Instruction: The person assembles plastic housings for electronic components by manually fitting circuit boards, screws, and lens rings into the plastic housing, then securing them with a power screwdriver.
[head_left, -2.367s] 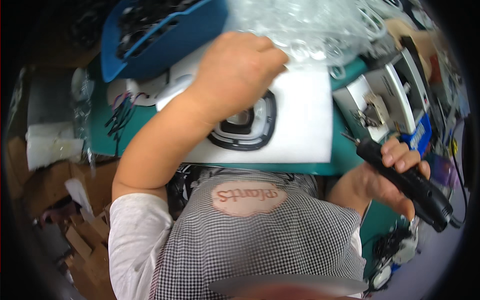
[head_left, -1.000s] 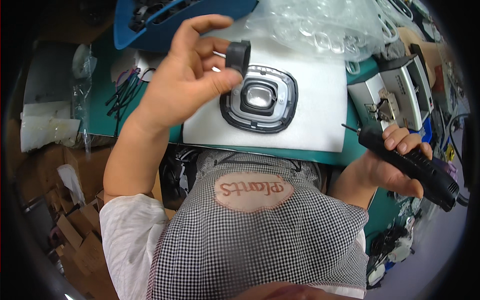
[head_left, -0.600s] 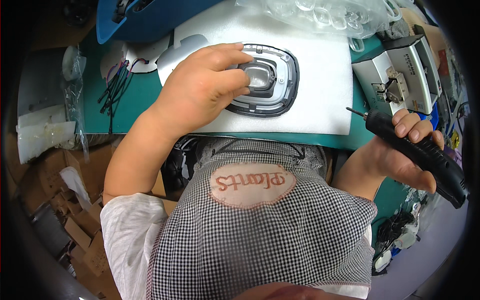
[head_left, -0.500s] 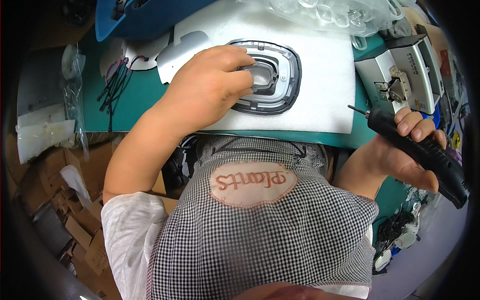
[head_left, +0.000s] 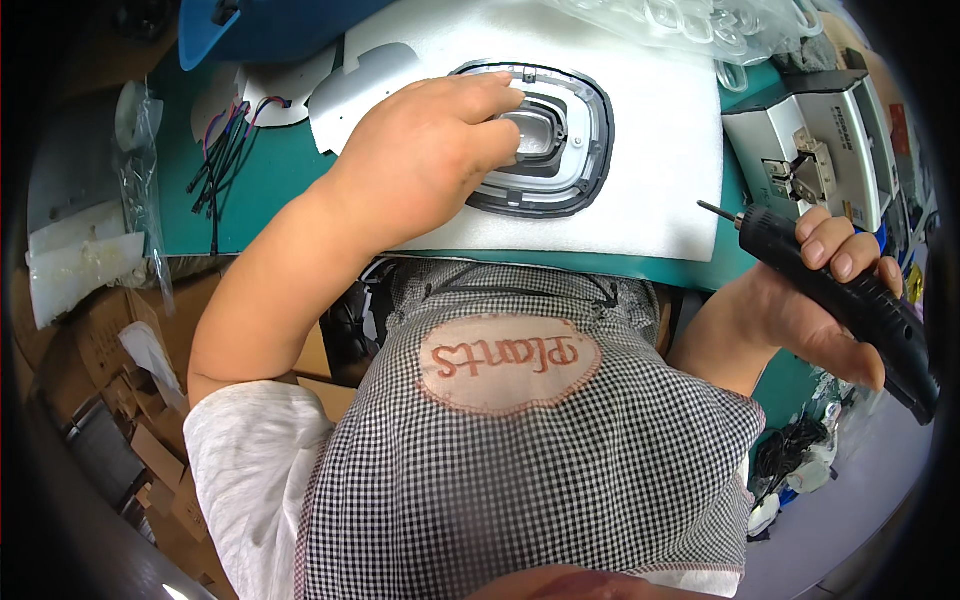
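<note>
My left fingers (head_left: pixel 490 143) bend over the near-left side of a rounded housing (head_left: pixel 577 150) that lies flat right beneath their tips, on a white foam sheet (head_left: pixel 665 180) spread over the green bench (head_left: pixel 290 200). The tips reach the dark inner ring (head_left: pixel 556 130) around its clear middle; I cannot tell whether they pinch it or merely press. I judge the housing light and stiff, probably plastic, with a slick pale face and a black rim that may give better friction. The best hold, I think, is that outer rim, beyond my fingertips to the right, thumb and fingers spread on opposite edges; the clear middle just past the tips looks easy to scratch or smudge. The soft foam under it should cushion it but let it slide. Well off to the right, my right fingers (head_left: pixel 858 257) wrap firmly round a black power screwdriver (head_left: pixel 850 300), likely the heaviest thing I hold, its thick body filling my palm, its thin bit pointing back toward the housing.
</note>
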